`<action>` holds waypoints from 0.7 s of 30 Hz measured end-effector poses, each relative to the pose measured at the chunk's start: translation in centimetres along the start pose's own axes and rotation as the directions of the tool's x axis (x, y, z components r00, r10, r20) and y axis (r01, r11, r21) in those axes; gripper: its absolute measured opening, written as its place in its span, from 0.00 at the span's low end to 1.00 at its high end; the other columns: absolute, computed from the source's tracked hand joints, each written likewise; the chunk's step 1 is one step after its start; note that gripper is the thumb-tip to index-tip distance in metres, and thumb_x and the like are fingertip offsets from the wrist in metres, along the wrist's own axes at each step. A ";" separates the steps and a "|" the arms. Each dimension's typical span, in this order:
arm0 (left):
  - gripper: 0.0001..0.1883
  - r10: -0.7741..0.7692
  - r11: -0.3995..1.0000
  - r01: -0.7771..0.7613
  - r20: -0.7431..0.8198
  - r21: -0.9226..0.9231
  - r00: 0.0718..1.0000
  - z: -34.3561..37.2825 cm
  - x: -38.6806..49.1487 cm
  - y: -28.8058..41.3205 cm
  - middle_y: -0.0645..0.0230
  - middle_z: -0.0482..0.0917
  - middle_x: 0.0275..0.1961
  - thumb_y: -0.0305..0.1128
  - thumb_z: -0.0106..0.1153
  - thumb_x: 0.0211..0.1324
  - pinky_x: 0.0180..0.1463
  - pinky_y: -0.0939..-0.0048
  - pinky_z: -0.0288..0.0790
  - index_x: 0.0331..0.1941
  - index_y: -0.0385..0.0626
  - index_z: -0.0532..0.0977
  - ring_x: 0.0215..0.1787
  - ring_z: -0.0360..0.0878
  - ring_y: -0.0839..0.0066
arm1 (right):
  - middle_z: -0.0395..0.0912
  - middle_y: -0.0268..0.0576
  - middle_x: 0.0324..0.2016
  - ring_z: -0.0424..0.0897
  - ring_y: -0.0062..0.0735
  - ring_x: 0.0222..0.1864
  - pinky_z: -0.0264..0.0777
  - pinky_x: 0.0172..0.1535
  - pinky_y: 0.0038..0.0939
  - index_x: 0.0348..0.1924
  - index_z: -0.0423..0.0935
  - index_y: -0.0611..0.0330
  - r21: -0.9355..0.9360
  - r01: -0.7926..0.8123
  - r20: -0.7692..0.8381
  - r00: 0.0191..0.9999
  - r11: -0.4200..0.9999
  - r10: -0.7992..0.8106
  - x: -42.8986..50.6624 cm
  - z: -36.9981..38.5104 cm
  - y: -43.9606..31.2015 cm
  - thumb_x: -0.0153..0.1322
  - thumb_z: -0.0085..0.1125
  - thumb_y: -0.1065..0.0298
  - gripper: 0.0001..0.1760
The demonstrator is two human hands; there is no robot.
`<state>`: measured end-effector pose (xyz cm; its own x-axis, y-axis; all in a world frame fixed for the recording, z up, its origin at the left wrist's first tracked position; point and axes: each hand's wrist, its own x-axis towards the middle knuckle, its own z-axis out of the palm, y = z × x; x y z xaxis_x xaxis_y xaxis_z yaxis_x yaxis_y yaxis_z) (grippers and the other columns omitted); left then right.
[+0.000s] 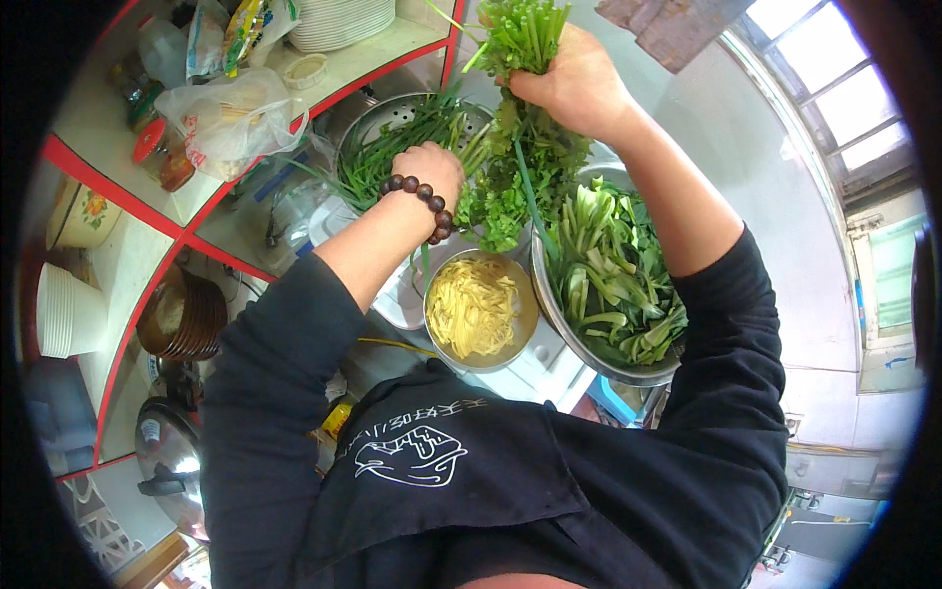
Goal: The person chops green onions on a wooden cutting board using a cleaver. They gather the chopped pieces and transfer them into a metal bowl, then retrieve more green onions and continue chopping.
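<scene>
My right hand (pixel 570 88) is closed around a large bunch of leafy herbs, probably coriander (pixel 515 169); its cut stems point up and its leaves hang down. My left hand (pixel 429 168), with a dark bead bracelet (pixel 423 193) at the wrist, rests over long thin green leaves like garlic chives (pixel 368 162) in a perforated metal colander (pixel 397 110). Its fingertips are hidden, so a grip cannot be made out. Below the herbs stands a round metal bowl (pixel 526 324) of yellowish strips (pixel 471 309). To its right, a larger metal basin (pixel 548 316) holds cut leafy greens (pixel 611 272).
Red-edged shelves (pixel 132 191) on the left carry stacked white plates (pixel 342 22), a plastic bag (pixel 228 118), a red-lidded jar (pixel 151 143), white cups (pixel 70 309) and brown bowls (pixel 184 313). The bowl stands on a white plastic surface (pixel 567 368). Barred windows (pixel 831 73) are at upper right.
</scene>
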<state>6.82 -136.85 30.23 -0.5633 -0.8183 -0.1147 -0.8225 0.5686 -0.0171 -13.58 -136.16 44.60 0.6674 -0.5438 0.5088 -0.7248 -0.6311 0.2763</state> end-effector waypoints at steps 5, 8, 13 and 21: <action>0.13 0.110 0.987 -0.099 0.081 -0.126 0.991 -1.6 -0.3 -1.1 0.45 0.88 0.48 0.28 0.62 0.60 0.54 0.54 0.83 0.47 0.37 0.83 0.52 0.89 0.50 | 0.80 0.49 0.27 0.84 0.53 0.31 0.76 0.36 0.51 0.34 0.85 0.48 0.063 -0.024 0.016 1.000 0.998 0.023 0.8 0.1 -0.6 0.68 0.60 0.60 0.08; 0.16 -0.023 0.955 0.001 -0.071 -0.296 0.997 -2.8 -0.4 -2.0 0.40 0.87 0.46 0.32 0.62 0.55 0.56 0.51 0.81 0.42 0.31 0.84 0.51 0.88 0.45 | 0.83 0.51 0.29 0.84 0.57 0.33 0.77 0.40 0.51 0.34 0.86 0.52 -0.055 0.029 0.108 0.994 0.998 -0.023 0.6 0.0 0.0 0.67 0.63 0.60 0.08; 0.21 -0.139 0.701 0.029 -0.098 -0.713 0.985 -4.5 -0.5 -6.5 0.38 0.86 0.37 0.36 0.62 0.48 0.49 0.53 0.77 0.40 0.28 0.84 0.41 0.88 0.46 | 0.86 0.56 0.36 0.84 0.61 0.38 0.78 0.46 0.50 0.39 0.87 0.59 0.385 -0.451 0.174 0.892 0.805 0.417 1.9 -2.0 -1.8 0.64 0.68 0.59 0.15; 0.09 -0.072 -0.182 0.170 0.185 -0.969 0.980 -2.6 -0.7 -9.3 0.60 0.81 0.37 0.22 0.57 0.57 0.38 0.58 0.79 0.42 0.34 0.76 0.34 0.83 0.63 | 0.83 0.60 0.45 0.81 0.58 0.53 0.72 0.62 0.47 0.53 0.80 0.65 0.534 -0.330 0.035 0.928 0.778 0.370 1.7 -2.4 -2.6 0.65 0.62 0.67 0.24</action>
<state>14.65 -141.73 33.09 -0.4780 -0.8273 -0.2950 -0.0228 -0.3241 0.9457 -10.92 -134.11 46.74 0.3572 -0.7576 0.5463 -0.6936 -0.6069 -0.3882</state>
